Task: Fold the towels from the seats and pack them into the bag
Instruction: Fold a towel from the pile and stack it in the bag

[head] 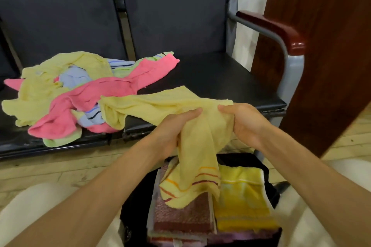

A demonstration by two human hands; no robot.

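A pale yellow towel with striped ends stretches from the right seat down over the bag. My left hand grips it at its bunched middle, and my right hand grips its upper edge a little to the right. One striped end hangs over the open black bag between my knees. Inside the bag lie folded towels: a dark red one on the left and a bright yellow one on the right. A loose heap of yellow, pink and blue towels lies on the left seat.
Dark padded seats joined in a row face me, with a metal armrest topped in red-brown wood at the right end. A tall wooden panel stands to the right. Pale tiled floor shows under the seats.
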